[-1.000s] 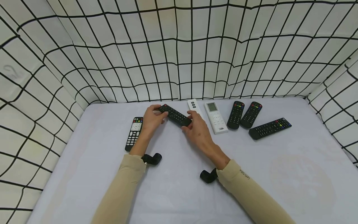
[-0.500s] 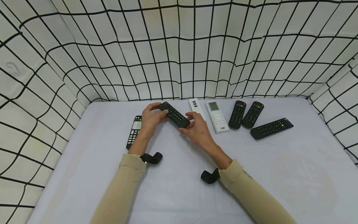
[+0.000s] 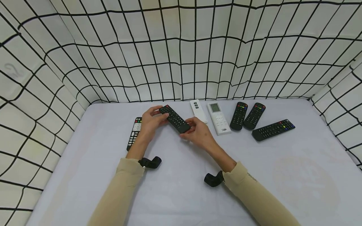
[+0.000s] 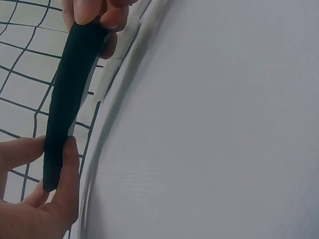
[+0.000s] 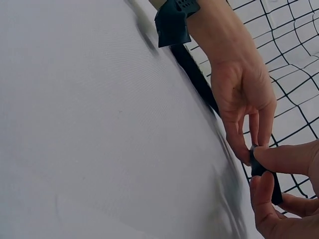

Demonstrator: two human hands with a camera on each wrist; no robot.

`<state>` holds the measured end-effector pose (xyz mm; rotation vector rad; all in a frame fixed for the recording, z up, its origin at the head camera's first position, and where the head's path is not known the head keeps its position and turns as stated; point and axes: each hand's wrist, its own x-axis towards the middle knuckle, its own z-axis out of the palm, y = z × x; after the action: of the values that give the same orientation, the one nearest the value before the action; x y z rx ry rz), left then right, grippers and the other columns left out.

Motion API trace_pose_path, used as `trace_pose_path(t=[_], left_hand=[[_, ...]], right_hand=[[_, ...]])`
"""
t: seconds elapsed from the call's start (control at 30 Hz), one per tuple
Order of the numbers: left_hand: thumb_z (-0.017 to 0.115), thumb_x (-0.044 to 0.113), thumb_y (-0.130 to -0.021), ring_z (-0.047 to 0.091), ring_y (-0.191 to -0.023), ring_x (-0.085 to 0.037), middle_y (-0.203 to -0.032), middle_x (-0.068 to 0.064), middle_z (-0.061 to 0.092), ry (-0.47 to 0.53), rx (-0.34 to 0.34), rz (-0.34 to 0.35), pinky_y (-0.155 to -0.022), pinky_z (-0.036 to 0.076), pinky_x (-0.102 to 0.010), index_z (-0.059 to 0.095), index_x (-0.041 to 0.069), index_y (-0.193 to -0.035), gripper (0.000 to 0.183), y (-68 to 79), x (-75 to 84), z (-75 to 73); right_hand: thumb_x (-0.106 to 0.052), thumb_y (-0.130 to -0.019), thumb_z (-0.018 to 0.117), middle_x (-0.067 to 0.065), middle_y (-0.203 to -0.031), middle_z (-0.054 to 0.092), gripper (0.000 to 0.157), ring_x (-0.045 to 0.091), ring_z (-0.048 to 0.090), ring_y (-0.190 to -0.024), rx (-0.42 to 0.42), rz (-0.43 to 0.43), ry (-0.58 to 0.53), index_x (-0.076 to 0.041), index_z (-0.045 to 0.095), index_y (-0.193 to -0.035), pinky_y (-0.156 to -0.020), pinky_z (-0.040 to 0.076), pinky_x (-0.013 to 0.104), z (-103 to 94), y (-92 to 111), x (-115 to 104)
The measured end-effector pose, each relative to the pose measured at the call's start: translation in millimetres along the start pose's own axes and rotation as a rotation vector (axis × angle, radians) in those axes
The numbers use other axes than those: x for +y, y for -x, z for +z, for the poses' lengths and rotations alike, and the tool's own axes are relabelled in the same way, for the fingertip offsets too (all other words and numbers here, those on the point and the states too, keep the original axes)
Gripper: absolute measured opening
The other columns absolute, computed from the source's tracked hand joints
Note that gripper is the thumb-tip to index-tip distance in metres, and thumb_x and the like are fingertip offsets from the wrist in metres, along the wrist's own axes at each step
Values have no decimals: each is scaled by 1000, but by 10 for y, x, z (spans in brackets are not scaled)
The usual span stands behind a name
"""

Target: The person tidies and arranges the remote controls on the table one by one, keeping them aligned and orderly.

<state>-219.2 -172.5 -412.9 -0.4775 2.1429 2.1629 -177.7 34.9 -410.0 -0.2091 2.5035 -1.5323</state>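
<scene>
Both hands hold one black remote control [image 3: 174,119], slanting between them with its buttons up in the head view. At its far left end, where a red button sits, my left hand [image 3: 150,124] grips it with the thumb on top. My right hand [image 3: 199,133] pinches the near right end between thumb and fingers. The left wrist view shows the dark edge of the remote [image 4: 75,84] raised off the table. In the right wrist view, fingers cover most of the remote [image 5: 276,191].
Left of the left forearm lies a black remote with white keys [image 3: 133,135], partly hidden. A small white remote [image 3: 199,112], a white remote with a screen [image 3: 218,119] and several black remotes [image 3: 238,116] lie to the right. Black netting [image 3: 181,64] hangs around the white table [image 3: 175,188].
The held remote has turned, its right end coming nearer the body and leftward. My right hand has moved with that end, away from the small white remote. The left hand has shifted slightly left.
</scene>
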Motion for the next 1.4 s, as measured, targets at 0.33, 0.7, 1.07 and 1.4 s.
trace_pose_path(t=[0.33,0.7,1.07,1.4], left_hand=[[71,3,-96,68,-102,-15,-151,-20,47,-34,-48,14,-94,61,-27,51,7,-152,60,40,-32,-41],[71,6,-97,68,-111,-20,-153,-19,50,-70,-69,34,-96,60,-28,48,6,-155,62,74,-41,-87],[71,6,-96,67,-115,-21,-154,-16,53,-54,-73,27,-100,59,-33,49,5,-153,61,103,-44,-125],[70,8,-98,67,-108,-16,-154,-13,53,-90,-81,41,-91,61,-26,51,8,-152,58,125,-44,-141]], right_hand=[[-8,-83,87,18,-126,69,66,23,73,-101,-83,-2,5,-3,57,-141,-75,54,23,-24,32,23],[-8,-84,86,19,-122,69,65,21,72,-94,-109,-49,-3,-1,56,-141,-70,53,22,12,73,7],[-10,-85,87,18,-120,70,65,21,72,-94,-124,-60,14,-3,56,-141,-72,55,24,56,113,-36],[-12,-85,87,16,-115,72,69,17,71,-91,-142,-70,12,-3,52,-144,-76,57,27,107,125,-54]])
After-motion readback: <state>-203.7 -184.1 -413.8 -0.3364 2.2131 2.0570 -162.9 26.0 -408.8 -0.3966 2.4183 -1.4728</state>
